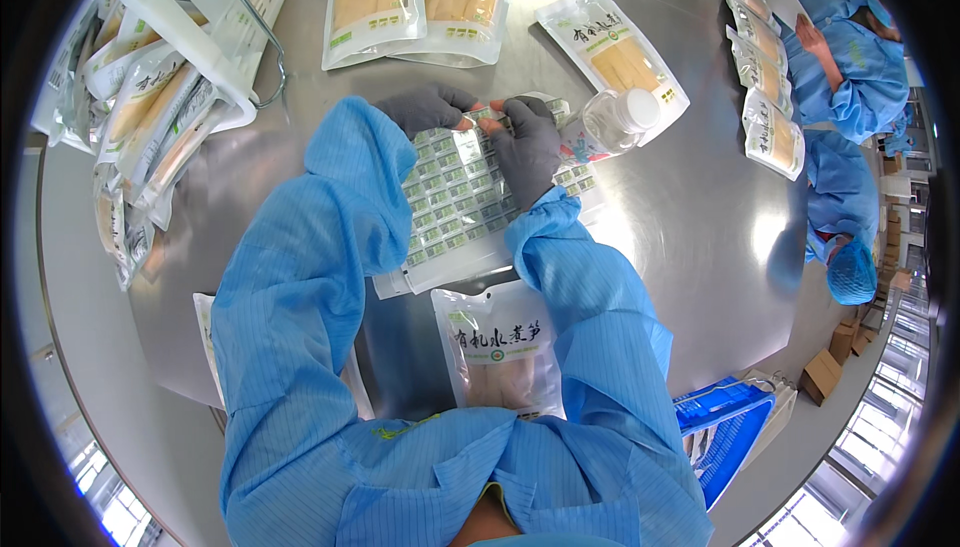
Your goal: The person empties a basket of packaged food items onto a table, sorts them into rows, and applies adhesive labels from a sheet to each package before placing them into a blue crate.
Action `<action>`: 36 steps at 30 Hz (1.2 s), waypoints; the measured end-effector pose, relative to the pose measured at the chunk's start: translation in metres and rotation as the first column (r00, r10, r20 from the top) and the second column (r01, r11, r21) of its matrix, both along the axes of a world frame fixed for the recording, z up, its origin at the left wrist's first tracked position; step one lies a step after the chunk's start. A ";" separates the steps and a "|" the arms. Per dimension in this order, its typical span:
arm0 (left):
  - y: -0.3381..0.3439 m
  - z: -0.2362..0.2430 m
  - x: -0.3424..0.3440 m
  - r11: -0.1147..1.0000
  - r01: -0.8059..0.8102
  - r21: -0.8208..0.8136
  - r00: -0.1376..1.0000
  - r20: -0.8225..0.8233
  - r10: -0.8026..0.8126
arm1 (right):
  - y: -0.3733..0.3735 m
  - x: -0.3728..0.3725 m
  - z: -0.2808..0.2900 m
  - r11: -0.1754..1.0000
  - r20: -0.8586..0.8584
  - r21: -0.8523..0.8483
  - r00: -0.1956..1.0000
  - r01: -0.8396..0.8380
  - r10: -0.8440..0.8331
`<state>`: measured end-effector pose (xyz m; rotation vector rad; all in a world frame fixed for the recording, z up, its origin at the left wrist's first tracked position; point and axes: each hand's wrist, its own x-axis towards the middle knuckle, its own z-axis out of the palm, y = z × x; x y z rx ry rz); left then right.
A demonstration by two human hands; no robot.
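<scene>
Both my hands wear grey gloves with bare fingertips, and they meet at the far edge of a sheet of small green labels. My left hand is closed, its fingertips pinching the sheet's upper edge. Beside it, my right hand is closed too, thumb and fingertips at the same edge; whether a single label is between them cannot be made out. White backing shows under the sheet. A clear bottle with a white cap stands just right of my right hand. Nearer my body lies a sealed pouch of pale food.
Two overlapping pouches lie at the far side of the steel table; another pouch lies behind the bottle. A white crate holds many pouches at left. Co-workers in blue stand right, beside a pouch row. A blue basket sits lower right.
</scene>
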<state>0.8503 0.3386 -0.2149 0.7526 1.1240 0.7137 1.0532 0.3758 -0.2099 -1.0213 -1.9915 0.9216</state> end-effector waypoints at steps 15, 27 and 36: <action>0.009 -0.003 0.010 0.993 -0.031 0.118 0.910 -0.407 0.077 | 0.000 -0.004 -0.009 0.998 -0.087 -0.048 0.995 0.049 -0.053; 0.000 -0.011 0.012 0.981 -0.136 0.139 0.922 -0.344 0.176 | -0.018 0.003 0.001 0.940 0.183 0.336 0.983 -0.049 -0.014; -0.032 0.006 0.005 0.962 -0.010 0.273 0.985 -0.161 0.056 | -0.037 0.023 0.014 0.984 -0.044 0.155 0.995 -0.086 0.094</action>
